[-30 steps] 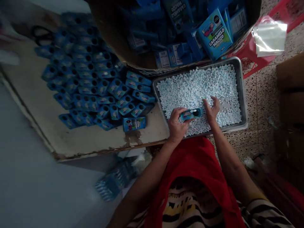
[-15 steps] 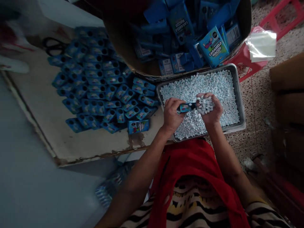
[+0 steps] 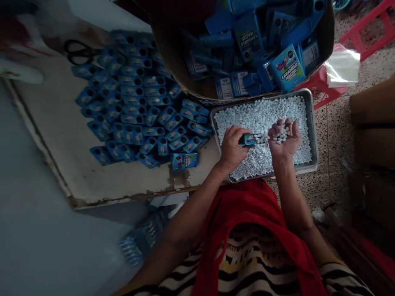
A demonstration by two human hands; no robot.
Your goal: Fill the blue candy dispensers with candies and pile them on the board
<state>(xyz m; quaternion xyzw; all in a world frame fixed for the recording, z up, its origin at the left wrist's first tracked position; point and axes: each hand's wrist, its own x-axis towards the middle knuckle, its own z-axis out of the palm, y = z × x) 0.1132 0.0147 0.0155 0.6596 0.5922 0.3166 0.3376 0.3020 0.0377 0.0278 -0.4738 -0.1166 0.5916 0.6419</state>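
Note:
Between its thumb and fingers, my left hand grips a small blue candy box above the metal tray. White candies are heaped at the box's right-hand end. My right hand is cupped palm up beside that end, with several loose candies on the palm and fingers. Beneath both hands, the tray holds a thick layer of small white and pale blue candies. To the left, many blue candy boxes stand in rows, round holes showing in their tops.
A large cardboard carton full of blue boxes stands behind the tray. One blue box lies flat near the table's front edge. Black scissors lie at the back left. A red stool bears clear plastic bags.
My right hand has opened out somewhat and holds fewer candies. More candies now lie at the mouth of the box in my left hand. The view has shifted slightly.

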